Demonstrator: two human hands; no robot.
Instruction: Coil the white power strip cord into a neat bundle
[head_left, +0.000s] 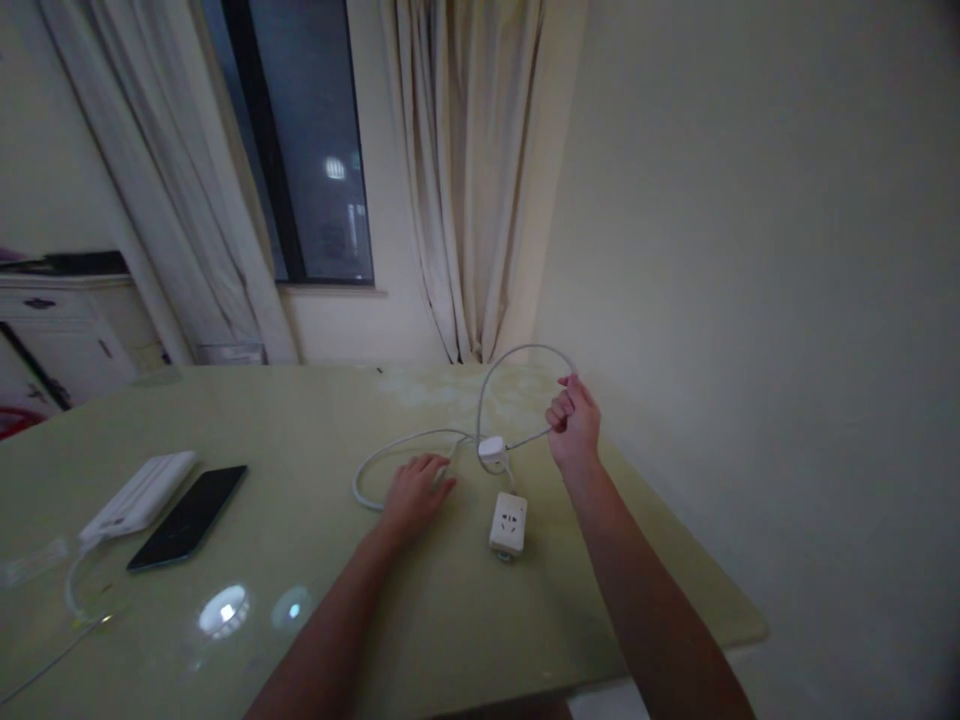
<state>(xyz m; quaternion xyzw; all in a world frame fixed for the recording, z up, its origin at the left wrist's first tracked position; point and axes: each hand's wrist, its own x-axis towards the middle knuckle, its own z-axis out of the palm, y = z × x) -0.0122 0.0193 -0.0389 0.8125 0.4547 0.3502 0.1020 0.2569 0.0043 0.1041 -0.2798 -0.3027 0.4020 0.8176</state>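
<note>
My right hand (pixel 576 420), raised above the table's right side, is closed around a white cable (pixel 529 347). The cable arcs up from my fist in a loop and comes down by a white plug adapter (pixel 492 451). Another loop of it lies on the table around my left hand (pixel 417 493). That hand rests low with its fingers stretched out and the thumb apart, and a bit of cable passes near the thumb. Between my arms sits a white socket block (pixel 508 524) with its outlet holes facing up; a short lead runs from it towards the adapter.
The glossy pale green table (pixel 300 420) meets the wall on the right. At left lie a black phone (pixel 187 518) and a white power bank (pixel 139 495) with a thin cable (pixel 71 590). Curtains (pixel 469 180) and a window (pixel 311 140) stand behind.
</note>
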